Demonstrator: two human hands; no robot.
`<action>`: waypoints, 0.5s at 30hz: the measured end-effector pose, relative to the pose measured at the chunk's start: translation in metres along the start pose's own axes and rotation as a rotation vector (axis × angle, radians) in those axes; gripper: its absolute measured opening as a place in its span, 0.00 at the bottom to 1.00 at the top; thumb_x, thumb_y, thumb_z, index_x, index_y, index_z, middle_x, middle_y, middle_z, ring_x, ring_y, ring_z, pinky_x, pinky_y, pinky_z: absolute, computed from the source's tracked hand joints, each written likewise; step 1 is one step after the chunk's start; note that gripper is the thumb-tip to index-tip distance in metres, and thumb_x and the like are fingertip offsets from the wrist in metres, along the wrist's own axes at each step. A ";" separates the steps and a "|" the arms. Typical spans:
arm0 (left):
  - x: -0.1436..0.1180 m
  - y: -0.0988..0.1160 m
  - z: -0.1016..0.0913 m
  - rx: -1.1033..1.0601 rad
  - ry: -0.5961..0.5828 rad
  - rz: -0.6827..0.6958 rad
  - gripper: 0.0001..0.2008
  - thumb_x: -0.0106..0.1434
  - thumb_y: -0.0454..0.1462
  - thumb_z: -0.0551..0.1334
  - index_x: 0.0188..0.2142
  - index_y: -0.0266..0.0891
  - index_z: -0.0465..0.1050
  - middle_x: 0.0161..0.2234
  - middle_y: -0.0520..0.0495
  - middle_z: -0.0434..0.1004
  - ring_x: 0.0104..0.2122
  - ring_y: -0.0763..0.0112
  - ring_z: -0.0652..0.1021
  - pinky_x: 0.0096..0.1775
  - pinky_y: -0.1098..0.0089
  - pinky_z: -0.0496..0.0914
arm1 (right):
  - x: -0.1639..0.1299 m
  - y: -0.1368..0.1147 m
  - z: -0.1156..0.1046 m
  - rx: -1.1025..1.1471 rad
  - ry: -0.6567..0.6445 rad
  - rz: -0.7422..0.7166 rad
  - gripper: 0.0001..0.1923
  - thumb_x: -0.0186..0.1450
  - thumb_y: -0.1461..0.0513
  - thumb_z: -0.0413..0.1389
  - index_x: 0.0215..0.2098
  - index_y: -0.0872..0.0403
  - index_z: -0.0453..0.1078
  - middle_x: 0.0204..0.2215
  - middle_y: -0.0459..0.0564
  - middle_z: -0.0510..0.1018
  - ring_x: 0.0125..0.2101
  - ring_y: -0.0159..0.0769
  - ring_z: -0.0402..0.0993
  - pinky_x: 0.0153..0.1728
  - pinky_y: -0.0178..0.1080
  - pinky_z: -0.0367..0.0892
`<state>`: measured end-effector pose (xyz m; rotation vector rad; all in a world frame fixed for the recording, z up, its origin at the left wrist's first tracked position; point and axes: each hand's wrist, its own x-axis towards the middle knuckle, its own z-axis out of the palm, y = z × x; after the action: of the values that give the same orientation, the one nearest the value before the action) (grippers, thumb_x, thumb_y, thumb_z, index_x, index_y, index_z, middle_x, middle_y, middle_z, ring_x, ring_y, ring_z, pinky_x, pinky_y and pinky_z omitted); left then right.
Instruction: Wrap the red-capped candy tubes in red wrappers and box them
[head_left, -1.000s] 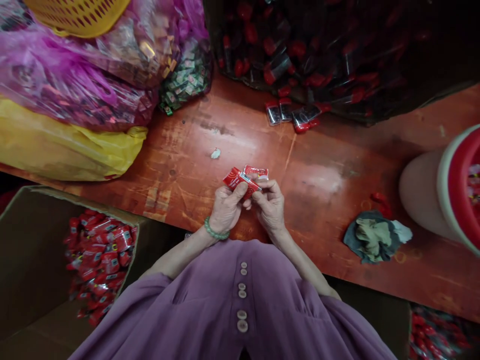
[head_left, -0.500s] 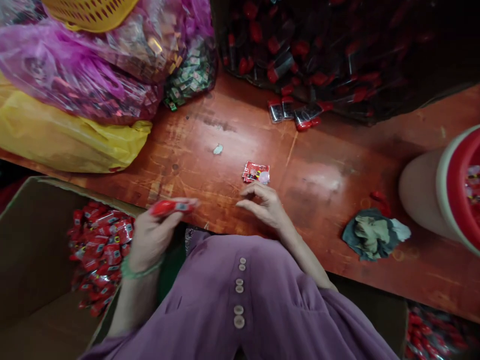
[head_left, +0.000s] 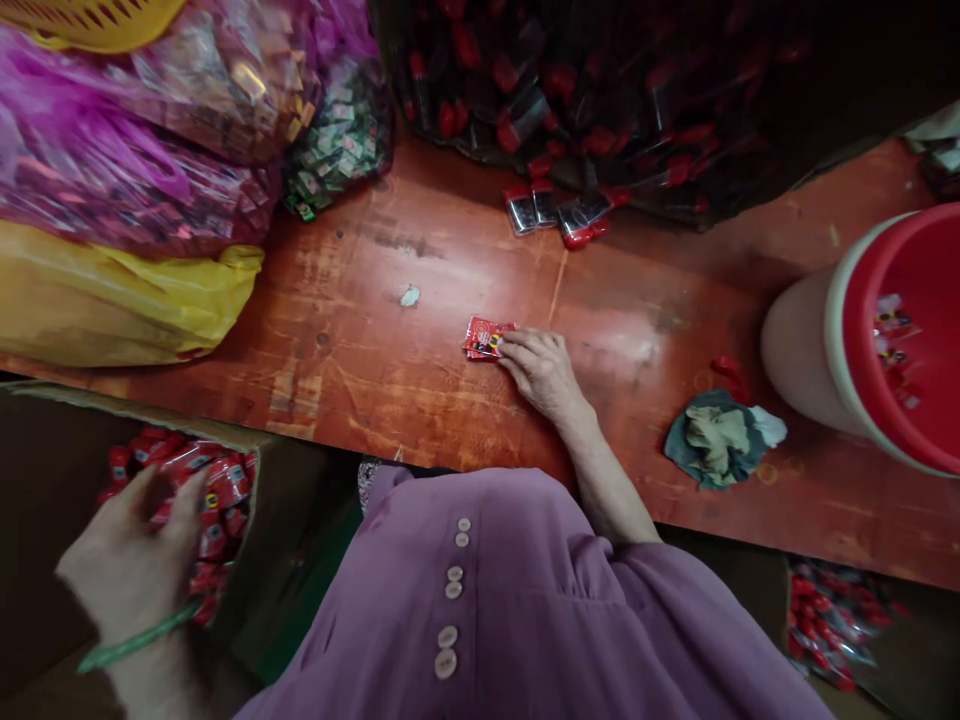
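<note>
The right hand (head_left: 541, 368) lies palm down on the worn reddish wooden tabletop (head_left: 375, 370), its fingertips resting on the near edge of a small flat red foil sachet (head_left: 486, 338) with a yellow and white print. The fingers touch the sachet from above, seemingly to pin or gather it; whether they pinch it cannot be told. The sachet sits just beyond those fingertips, flat on the wood.

The left hand (head_left: 131, 570), with a green bead bracelet (head_left: 135, 640) at the wrist, hovers with fingers loosely spread over an open brown cardboard box (head_left: 45, 470) below the table edge. It appears empty, though motion blur hides the fingertips. Beneath it lies a heap of matching red sachets (head_left: 202, 490), which suggests the box serves as a collecting bin.

Beyond the right hand, a dark plastic bag of red-capped clear packets (head_left: 600, 100) spills a few onto the table. To its right lie a crumpled grey-green cloth (head_left: 720, 440) and a red plastic tub with a cream rim (head_left: 885, 340).
</note>
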<state>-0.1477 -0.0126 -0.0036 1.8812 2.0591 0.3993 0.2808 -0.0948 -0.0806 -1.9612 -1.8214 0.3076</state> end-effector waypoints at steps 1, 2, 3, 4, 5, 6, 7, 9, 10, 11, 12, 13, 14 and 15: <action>0.001 0.026 0.014 -0.022 0.121 0.146 0.11 0.59 0.49 0.66 0.41 0.57 0.78 0.33 0.63 0.83 0.38 0.53 0.82 0.45 0.47 0.75 | -0.001 0.000 0.002 -0.015 0.016 -0.002 0.13 0.72 0.58 0.52 0.47 0.51 0.77 0.50 0.56 0.81 0.52 0.47 0.72 0.51 0.51 0.61; 0.002 0.052 0.030 -0.118 0.137 0.318 0.12 0.59 0.48 0.67 0.42 0.52 0.79 0.39 0.57 0.84 0.39 0.55 0.82 0.45 0.50 0.76 | -0.001 0.000 0.004 -0.027 0.028 -0.004 0.13 0.72 0.58 0.51 0.46 0.51 0.77 0.49 0.55 0.82 0.51 0.47 0.72 0.51 0.50 0.61; 0.003 0.080 0.049 -0.225 0.106 0.501 0.12 0.61 0.46 0.66 0.43 0.48 0.80 0.41 0.52 0.84 0.39 0.57 0.83 0.44 0.54 0.77 | -0.001 0.000 0.005 -0.033 0.033 -0.007 0.13 0.73 0.58 0.51 0.46 0.51 0.77 0.48 0.55 0.82 0.50 0.46 0.72 0.50 0.50 0.61; 0.003 0.106 0.069 -0.294 0.010 0.673 0.13 0.63 0.43 0.65 0.47 0.44 0.79 0.45 0.48 0.84 0.43 0.59 0.83 0.48 0.57 0.77 | -0.001 -0.001 0.005 -0.037 0.030 -0.008 0.14 0.73 0.59 0.50 0.45 0.51 0.77 0.47 0.55 0.82 0.49 0.46 0.71 0.50 0.51 0.61; 0.004 0.132 0.088 -0.347 -0.053 0.846 0.14 0.65 0.41 0.64 0.49 0.41 0.78 0.48 0.44 0.82 0.46 0.59 0.82 0.51 0.59 0.76 | -0.001 -0.001 0.005 -0.039 0.021 -0.008 0.14 0.73 0.59 0.50 0.45 0.51 0.78 0.46 0.55 0.83 0.48 0.46 0.71 0.51 0.51 0.60; 0.004 0.155 0.107 -0.347 -0.146 0.981 0.17 0.66 0.40 0.62 0.53 0.38 0.75 0.52 0.40 0.80 0.51 0.59 0.80 0.55 0.59 0.74 | -0.001 -0.002 0.004 -0.041 0.011 -0.007 0.14 0.73 0.60 0.50 0.45 0.51 0.78 0.46 0.55 0.83 0.48 0.46 0.71 0.51 0.51 0.60; 0.003 0.175 0.124 -0.335 -0.211 1.079 0.18 0.67 0.39 0.61 0.55 0.35 0.74 0.55 0.37 0.77 0.56 0.57 0.77 0.58 0.58 0.72 | 0.000 -0.002 0.003 -0.044 0.002 -0.005 0.13 0.73 0.60 0.50 0.45 0.51 0.78 0.45 0.55 0.83 0.47 0.46 0.71 0.50 0.51 0.59; 0.003 0.206 0.151 -0.275 -0.325 1.183 0.20 0.68 0.36 0.60 0.58 0.31 0.70 0.59 0.33 0.73 0.60 0.54 0.73 0.62 0.55 0.69 | 0.001 -0.004 0.002 -0.056 -0.013 0.000 0.13 0.72 0.61 0.51 0.45 0.51 0.77 0.45 0.55 0.83 0.46 0.45 0.70 0.49 0.50 0.59; 0.003 0.215 0.161 -0.239 -0.366 1.205 0.21 0.68 0.34 0.59 0.59 0.30 0.69 0.60 0.32 0.72 0.61 0.53 0.72 0.62 0.54 0.68 | 0.002 -0.004 0.001 -0.062 -0.015 0.002 0.12 0.72 0.62 0.51 0.44 0.51 0.77 0.45 0.55 0.83 0.45 0.45 0.70 0.49 0.49 0.60; 0.004 0.221 0.168 -0.212 -0.397 1.219 0.21 0.68 0.32 0.57 0.59 0.29 0.69 0.60 0.32 0.71 0.62 0.53 0.71 0.62 0.53 0.67 | 0.002 -0.005 0.001 -0.065 -0.015 0.002 0.12 0.71 0.62 0.51 0.44 0.52 0.77 0.44 0.55 0.83 0.44 0.45 0.71 0.48 0.49 0.60; 0.005 0.224 0.174 -0.195 -0.416 1.230 0.21 0.68 0.30 0.56 0.59 0.29 0.68 0.60 0.32 0.71 0.62 0.53 0.71 0.62 0.52 0.67 | 0.002 -0.006 0.001 -0.063 -0.013 0.006 0.11 0.71 0.63 0.52 0.42 0.52 0.77 0.43 0.55 0.83 0.44 0.44 0.71 0.47 0.48 0.61; 0.006 0.225 0.179 -0.193 -0.421 1.241 0.21 0.68 0.28 0.54 0.59 0.29 0.69 0.60 0.32 0.71 0.62 0.53 0.71 0.62 0.52 0.68 | 0.002 -0.006 0.001 -0.055 -0.009 0.016 0.11 0.71 0.63 0.52 0.41 0.52 0.77 0.42 0.55 0.83 0.43 0.44 0.72 0.47 0.47 0.61; 0.008 0.224 0.182 -0.202 -0.415 1.256 0.21 0.67 0.27 0.52 0.58 0.30 0.69 0.59 0.32 0.72 0.62 0.54 0.71 0.62 0.51 0.68 | 0.002 -0.006 -0.001 -0.040 -0.004 0.031 0.10 0.71 0.63 0.52 0.40 0.52 0.77 0.41 0.55 0.83 0.42 0.44 0.72 0.46 0.47 0.62; 0.009 0.222 0.185 -0.214 -0.399 1.271 0.21 0.67 0.26 0.51 0.57 0.31 0.70 0.58 0.33 0.73 0.61 0.55 0.71 0.61 0.51 0.69 | 0.002 -0.005 -0.003 -0.013 -0.002 0.050 0.09 0.70 0.63 0.53 0.39 0.52 0.77 0.40 0.55 0.83 0.41 0.43 0.73 0.45 0.46 0.64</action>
<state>0.1299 0.0153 -0.0800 2.5934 0.3606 0.4206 0.2778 -0.0933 -0.0755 -2.0181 -1.7826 0.3145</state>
